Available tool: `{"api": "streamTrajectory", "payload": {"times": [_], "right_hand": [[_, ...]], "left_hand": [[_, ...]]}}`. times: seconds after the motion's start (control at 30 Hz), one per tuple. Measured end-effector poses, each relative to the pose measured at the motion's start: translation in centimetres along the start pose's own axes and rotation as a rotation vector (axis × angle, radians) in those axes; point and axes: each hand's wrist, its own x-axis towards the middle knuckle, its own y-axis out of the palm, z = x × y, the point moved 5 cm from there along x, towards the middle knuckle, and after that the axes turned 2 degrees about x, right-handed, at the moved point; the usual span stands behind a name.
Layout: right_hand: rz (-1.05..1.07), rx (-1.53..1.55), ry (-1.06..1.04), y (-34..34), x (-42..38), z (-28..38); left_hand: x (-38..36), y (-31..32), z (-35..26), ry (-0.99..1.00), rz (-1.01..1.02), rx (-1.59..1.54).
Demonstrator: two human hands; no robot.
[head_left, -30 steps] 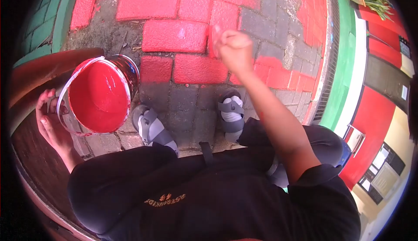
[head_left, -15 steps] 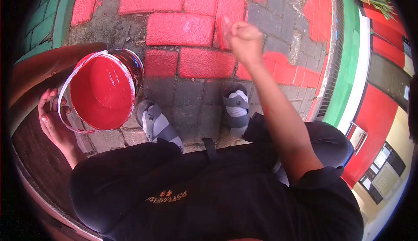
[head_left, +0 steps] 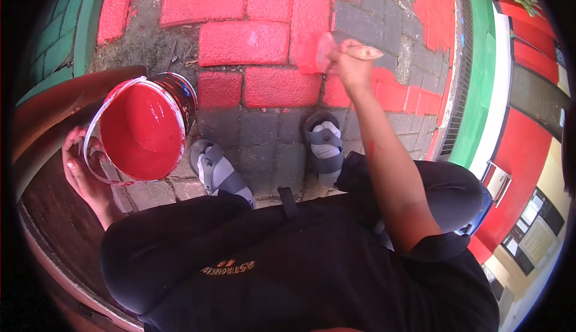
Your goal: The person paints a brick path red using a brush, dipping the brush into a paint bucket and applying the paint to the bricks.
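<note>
My right hand (head_left: 351, 71) is closed around a paintbrush (head_left: 367, 53), its pale wooden handle pointing right. The red-coated bristle end is blurred and lies over a freshly red paver next to bare grey ones. On the left stands a paint bucket (head_left: 182, 95), tilted toward me, with red paint (head_left: 141, 131) inside. Its white handle (head_left: 90, 146) arcs out to the left. My left hand (head_left: 89, 179) has curled fingers hooked at that handle, with red paint on the fingertips.
Red-painted pavers (head_left: 243, 42) spread ahead, with unpainted grey pavers (head_left: 261, 134) around my sandalled feet (head_left: 324, 143). A brown curved edge (head_left: 72, 95) borders the left. To the right run a drain grate (head_left: 459, 98), a green strip (head_left: 480, 92) and a red wall (head_left: 519, 158).
My right hand has turned and shifted slightly right and down, bringing the brush handle into view. My left hand stays at the bucket handle, moved slightly right in view.
</note>
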Motion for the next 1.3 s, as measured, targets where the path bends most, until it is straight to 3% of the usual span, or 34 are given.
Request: {"api": "streamTrajectory", "payload": {"times": [0.03, 0.07, 0.13, 0.17, 0.23, 0.27, 0.37, 0.43, 0.47, 0.53, 0.57, 0.63, 0.67, 0.73, 0.77, 0.8, 0.87, 0.9, 1.0, 1.03, 1.1, 1.17, 1.23, 1.3], "right_hand": [[-0.028, -0.207, -0.085, -0.8, 1.0, 0.4], [-0.028, -0.204, -0.084, -1.5, 1.6, -0.1], [-0.135, -0.553, -0.443, -1.7, 0.2, 3.9], [-0.137, -0.557, -0.439, -1.2, 0.1, 3.0], [-0.078, -0.575, -0.743, 2.6, -1.3, 2.0], [-0.056, -0.683, -0.580, 4.1, -2.2, 1.6], [0.119, -0.477, -0.506, 5.0, -1.7, 3.2], [0.090, 0.050, 0.068, 2.0, -1.1, 2.9], [0.086, 0.052, 0.072, 0.2, 0.1, 1.7], [-0.122, -0.334, -0.146, -3.5, 3.5, -0.2], [-0.120, -0.333, -0.156, -3.2, 3.7, 0.5], [-0.113, -0.447, -0.512, -2.1, 2.0, 2.5], [-0.113, -0.449, -0.504, -1.2, 0.9, 1.9], [0.142, -0.746, -0.695, 2.7, -1.2, 1.7], [0.223, -0.672, -0.745, 2.9, -1.6, 2.3], [0.224, -0.672, -0.746, 2.9, -1.2, 3.9], [0.177, -0.396, -0.411, 1.4, 2.0, 6.5], [0.044, -0.522, -0.536, -0.1, 4.5, 6.1], [0.072, -0.672, -0.493, 1.5, 4.4, 1.7], [0.159, -0.571, -0.635, 1.8, 1.9, 1.2], [0.104, -0.421, -0.617, 2.4, -0.7, 1.6], [0.265, -0.433, -0.621, 5.0, -2.9, 6.4], [0.458, -0.169, -0.371, 8.1, -5.6, 11.1], [0.676, 0.021, -0.442, 10.9, -9.3, 15.6]], "left_hand": [[0.0, 0.0, 0.0, -0.002, 0.003, 0.000], [-0.1, 0.0, 0.1, -0.009, 0.010, -0.001], [-0.2, 0.2, 0.1, -0.016, 0.016, -0.015], [-0.3, 0.3, 0.2, -0.019, 0.017, -0.030], [-0.2, 0.5, 0.1, -0.016, 0.015, -0.048], [-0.2, 0.5, 0.1, -0.015, 0.008, -0.044], [0.2, 0.4, -0.1, -0.002, 0.015, -0.033], [0.1, 0.1, -0.2, 0.008, 0.023, -0.027], [0.1, 0.1, 0.0, 0.006, 0.032, -0.023], [0.2, 0.2, 0.1, 0.014, 0.036, -0.026], [0.1, 0.2, 0.1, 0.013, 0.022, -0.025], [-0.2, 0.1, 0.1, -0.006, 0.016, -0.016], [-0.1, 0.1, 0.0, -0.003, 0.022, -0.018], [0.2, 0.2, -0.1, 0.012, 0.026, -0.025], [0.2, 0.2, 0.0, 0.012, 0.018, -0.026], [0.2, 0.1, 0.0, 0.009, 0.010, -0.024], [0.2, 0.3, -0.3, 0.017, 0.024, -0.023], [0.2, 0.6, -0.6, 0.027, 0.050, -0.023], [-0.1, 0.9, -0.9, 0.000, 0.028, 0.025], [-0.1, 0.4, -0.7, -0.030, 0.054, 0.011], [-0.4, 2.3, -2.6, -0.145, -0.019, 0.038], [-0.2, 3.2, -3.7, -0.169, 0.058, 0.086], [-0.3, 3.5, -4.7, -0.203, 0.092, 0.141], [0.0, 3.1, -5.1, -0.193, 0.041, 0.122]]}}
